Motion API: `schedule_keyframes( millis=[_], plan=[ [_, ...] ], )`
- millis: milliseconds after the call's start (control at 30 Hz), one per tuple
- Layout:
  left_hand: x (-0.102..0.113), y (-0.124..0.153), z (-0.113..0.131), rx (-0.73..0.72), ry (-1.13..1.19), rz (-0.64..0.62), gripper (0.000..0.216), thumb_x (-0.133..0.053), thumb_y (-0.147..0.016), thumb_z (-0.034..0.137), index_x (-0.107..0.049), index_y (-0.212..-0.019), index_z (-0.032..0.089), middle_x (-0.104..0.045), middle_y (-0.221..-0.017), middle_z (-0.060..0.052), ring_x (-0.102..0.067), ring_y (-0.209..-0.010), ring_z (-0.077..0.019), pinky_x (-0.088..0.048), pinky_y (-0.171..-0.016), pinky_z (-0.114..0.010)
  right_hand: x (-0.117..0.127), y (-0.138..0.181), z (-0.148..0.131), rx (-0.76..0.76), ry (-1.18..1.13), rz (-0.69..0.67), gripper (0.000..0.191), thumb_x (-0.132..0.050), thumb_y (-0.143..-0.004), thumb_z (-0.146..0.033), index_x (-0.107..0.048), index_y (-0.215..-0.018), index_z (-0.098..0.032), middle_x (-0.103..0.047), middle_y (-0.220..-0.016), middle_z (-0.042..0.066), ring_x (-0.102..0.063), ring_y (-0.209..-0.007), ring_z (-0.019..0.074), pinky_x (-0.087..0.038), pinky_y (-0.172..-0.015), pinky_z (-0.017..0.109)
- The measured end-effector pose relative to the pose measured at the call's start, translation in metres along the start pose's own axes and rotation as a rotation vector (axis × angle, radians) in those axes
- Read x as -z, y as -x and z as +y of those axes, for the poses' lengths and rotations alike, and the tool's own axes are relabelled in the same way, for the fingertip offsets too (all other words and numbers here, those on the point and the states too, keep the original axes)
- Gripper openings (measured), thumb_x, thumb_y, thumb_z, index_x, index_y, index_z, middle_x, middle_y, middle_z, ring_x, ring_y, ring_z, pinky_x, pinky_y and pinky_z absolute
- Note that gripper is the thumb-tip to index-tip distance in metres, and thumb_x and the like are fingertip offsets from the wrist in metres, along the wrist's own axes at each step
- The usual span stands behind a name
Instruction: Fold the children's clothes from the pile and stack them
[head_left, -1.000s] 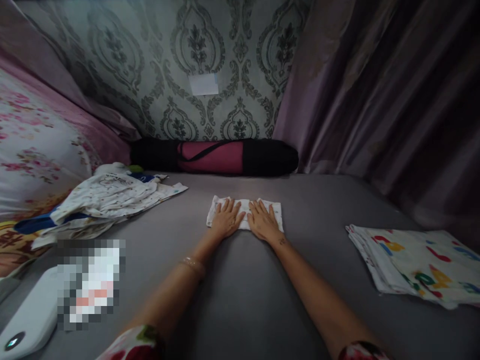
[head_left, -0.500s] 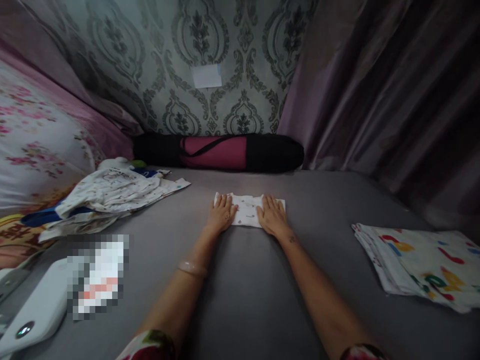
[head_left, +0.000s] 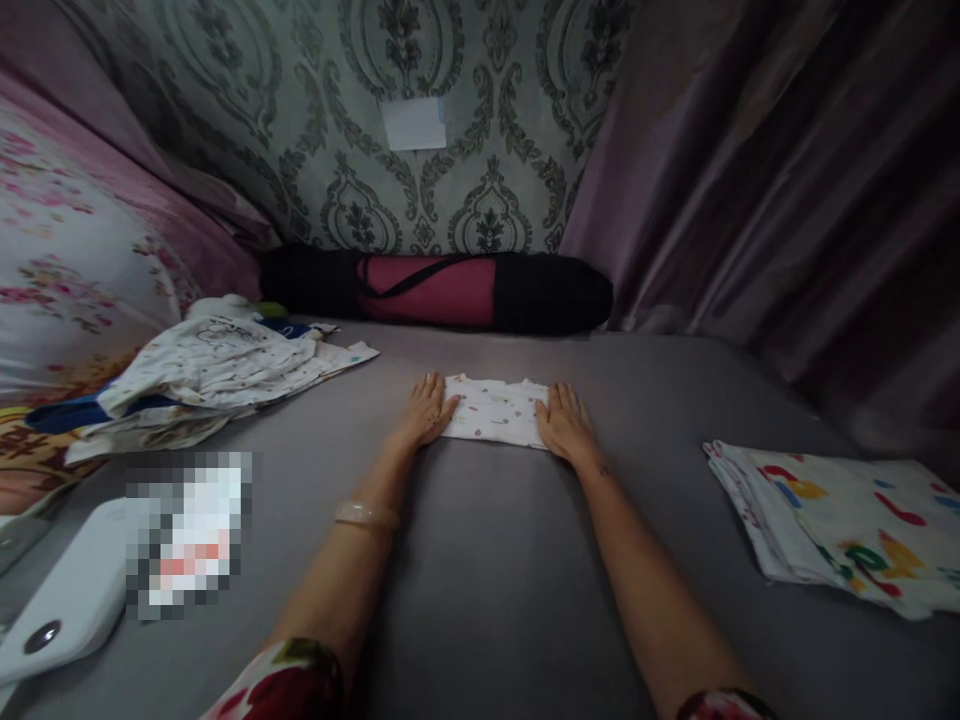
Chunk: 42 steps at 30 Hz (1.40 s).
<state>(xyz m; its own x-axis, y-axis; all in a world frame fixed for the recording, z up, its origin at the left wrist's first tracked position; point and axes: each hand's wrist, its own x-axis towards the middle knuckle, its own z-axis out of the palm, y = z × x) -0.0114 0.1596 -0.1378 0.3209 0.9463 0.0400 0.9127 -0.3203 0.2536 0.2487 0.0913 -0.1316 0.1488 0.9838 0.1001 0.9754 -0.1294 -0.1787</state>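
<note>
A small folded cloth (head_left: 495,411) lies flat on a grey bed sheet (head_left: 495,580), its long axis running left to right across the view, parallel to the far wall and to the rolled mat (head_left: 435,290) beyond it. The cloth is white with tiny scattered coloured motifs (too small to make out), folded into a neat rectangle with a slightly uneven far edge. The left hand (head_left: 424,410) rests flat on the cloth's left end, fingers extended and pointing away from the person, palm down, gripping nothing. The right hand (head_left: 566,424) lies likewise flat and spread on the right end, fingers forward, pressing rather than grasping. Between the two hands the middle of the cloth shows bare. A pale bangle (head_left: 366,514) circles the left wrist, and floral sleeves show at the bottom edge of the view. To the left, near a pink flowered pillow (head_left: 67,280), sits a loose pile of white printed garments (head_left: 217,375) over something blue. To the right, well apart from the hands, lies a folded stack of white fabric with bold coloured shapes (head_left: 840,520). A white device (head_left: 60,610) rests at lower left. The mat, black with a dark pink middle band, sits against the patterned wallpaper (head_left: 420,60), beside a purple curtain (head_left: 787,180).
</note>
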Motion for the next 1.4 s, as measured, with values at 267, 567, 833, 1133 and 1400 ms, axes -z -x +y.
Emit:
schedule_keyframes(
  millis=[267,567,833,1133,1400],
  plan=[
    [0.006,-0.006,-0.007,0.026,0.202,0.060,0.057,-0.020,-0.097,0.040,-0.041,-0.140,0.007,-0.032,-0.151,-0.016,-0.028,-0.141,-0.0219,-0.025,-0.114,-0.035,0.002,-0.002,0.004,-0.004,-0.021,-0.034,0.063,-0.017,-0.096,-0.039,-0.030,-0.145,-0.001,-0.025,-0.154,0.018,-0.019,-0.142,0.0287,-0.017,-0.113,0.045],
    [0.011,-0.015,-0.035,0.207,0.469,0.370,0.041,-0.040,-0.089,0.023,-0.054,-0.126,0.013,-0.054,-0.135,-0.013,-0.047,-0.128,-0.0211,-0.037,-0.108,-0.036,0.012,0.013,-0.066,0.310,-0.069,-0.058,0.061,-0.016,-0.098,-0.041,-0.024,-0.150,-0.010,-0.020,-0.156,0.009,-0.013,-0.144,0.0218,-0.008,-0.116,0.041],
    [0.011,-0.014,-0.040,0.290,0.502,0.340,0.030,-0.044,-0.087,0.022,-0.064,-0.108,0.013,-0.068,-0.110,-0.012,-0.062,-0.103,-0.0204,-0.047,-0.093,-0.032,0.020,-0.001,-0.080,0.298,0.006,-0.232,0.061,-0.019,-0.097,-0.038,-0.030,-0.146,-0.004,-0.027,-0.153,0.014,-0.021,-0.142,0.0248,-0.012,-0.116,0.044],
    [0.012,-0.009,-0.040,0.285,0.521,0.308,0.033,-0.043,-0.088,0.023,-0.064,-0.111,0.012,-0.068,-0.108,-0.012,-0.062,-0.102,-0.0201,-0.047,-0.091,-0.031,-0.007,-0.008,-0.102,0.302,0.004,-0.082,0.060,-0.022,-0.097,-0.038,-0.031,-0.146,-0.003,-0.030,-0.153,0.014,-0.023,-0.141,0.0242,-0.012,-0.115,0.037],
    [0.015,-0.009,-0.040,0.317,0.584,0.311,0.033,-0.044,-0.089,0.019,-0.063,-0.113,0.008,-0.067,-0.111,-0.015,-0.062,-0.103,-0.0198,-0.046,-0.092,-0.030,0.000,-0.022,-0.126,0.292,-0.008,-0.103,0.059,-0.022,-0.097,-0.037,-0.031,-0.145,-0.003,-0.029,-0.152,0.015,-0.022,-0.141,0.0250,-0.012,-0.114,0.040]
  ],
)
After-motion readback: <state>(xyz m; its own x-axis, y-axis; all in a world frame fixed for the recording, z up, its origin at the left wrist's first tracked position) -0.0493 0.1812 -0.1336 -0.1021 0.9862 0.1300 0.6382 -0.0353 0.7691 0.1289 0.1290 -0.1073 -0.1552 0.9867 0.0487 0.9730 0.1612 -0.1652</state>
